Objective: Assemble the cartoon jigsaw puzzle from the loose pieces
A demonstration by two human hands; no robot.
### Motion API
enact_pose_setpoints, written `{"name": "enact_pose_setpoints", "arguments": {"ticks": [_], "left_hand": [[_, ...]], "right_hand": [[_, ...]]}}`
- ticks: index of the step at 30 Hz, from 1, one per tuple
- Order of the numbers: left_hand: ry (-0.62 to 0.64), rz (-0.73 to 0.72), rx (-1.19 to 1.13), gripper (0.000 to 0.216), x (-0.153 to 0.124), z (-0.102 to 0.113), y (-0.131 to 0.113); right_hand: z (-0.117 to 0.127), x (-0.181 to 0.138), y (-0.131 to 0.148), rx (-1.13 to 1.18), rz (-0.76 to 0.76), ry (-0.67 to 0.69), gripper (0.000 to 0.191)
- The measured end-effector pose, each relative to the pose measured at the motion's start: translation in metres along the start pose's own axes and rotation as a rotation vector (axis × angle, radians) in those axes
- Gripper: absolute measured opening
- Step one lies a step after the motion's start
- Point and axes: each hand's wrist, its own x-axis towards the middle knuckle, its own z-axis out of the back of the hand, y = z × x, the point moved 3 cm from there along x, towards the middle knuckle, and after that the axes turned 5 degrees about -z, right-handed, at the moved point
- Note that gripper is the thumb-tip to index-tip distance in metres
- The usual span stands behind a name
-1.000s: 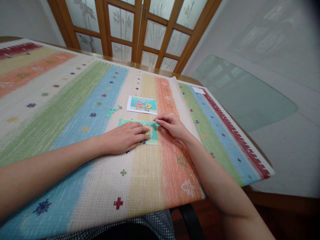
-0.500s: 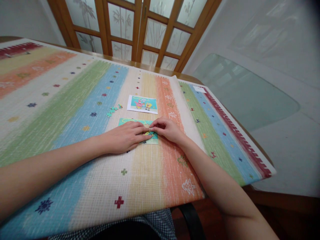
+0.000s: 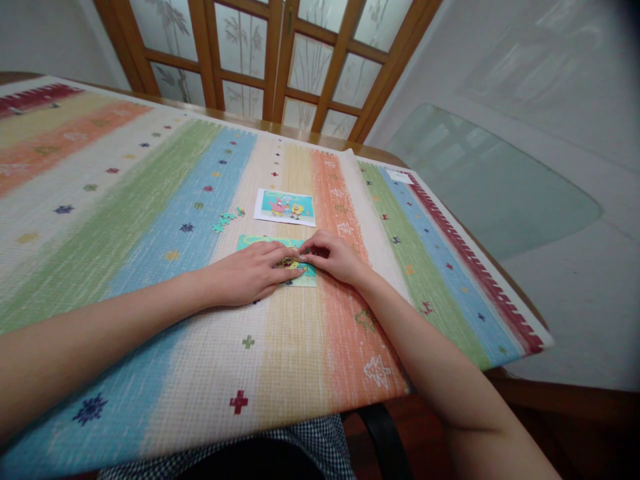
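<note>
A small, partly built jigsaw puzzle (image 3: 260,243) with a teal cartoon picture lies on the striped tablecloth (image 3: 150,220). My left hand (image 3: 247,273) rests flat on it, fingers stretched out and pressing the puzzle down. My right hand (image 3: 336,256) comes in from the right, its fingertips pinched together at the puzzle's right part, right beside my left fingertips. Whether a piece is between them is hidden. A reference picture card (image 3: 285,207) lies just behind the puzzle. Several loose teal pieces (image 3: 226,219) sit to the card's left.
The table's right edge (image 3: 490,293) runs diagonally, with a pale floor and a glass panel (image 3: 480,180) beyond it. Wooden-framed frosted doors (image 3: 270,60) stand behind the table. A dark chair part (image 3: 383,440) shows below the near edge.
My right hand has slid left from the puzzle's right edge onto the puzzle, its fingertips now meeting my left fingertips. My left hand has stayed in place.
</note>
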Motion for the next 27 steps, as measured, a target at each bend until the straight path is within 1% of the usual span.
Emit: {"name": "enact_pose_setpoints", "arguments": {"ticks": [6,12,17,21,24,27], "left_hand": [[-0.022,0.004,0.005,0.038,0.000,0.002,0.000],[-0.002,-0.006,0.005,0.039,0.000,0.001,0.001],[0.004,-0.002,-0.004,0.040,0.001,0.001,0.000],[0.016,-0.003,0.013,0.040,0.001,0.002,-0.001],[0.002,-0.005,0.012,0.039,0.001,0.001,0.000],[0.005,-0.012,0.011,0.041,0.000,-0.001,0.000]], "right_hand": [[0.001,-0.001,-0.002,0.010,0.007,-0.008,0.010],[0.005,-0.003,-0.003,0.047,0.020,0.076,0.009],[0.007,-0.003,-0.001,0.017,0.019,0.085,0.011],[0.007,-0.003,-0.001,-0.032,0.013,0.087,0.007],[0.011,-0.004,0.001,-0.048,0.012,0.116,0.003],[0.015,-0.006,0.004,-0.043,0.009,0.160,0.006]]}}
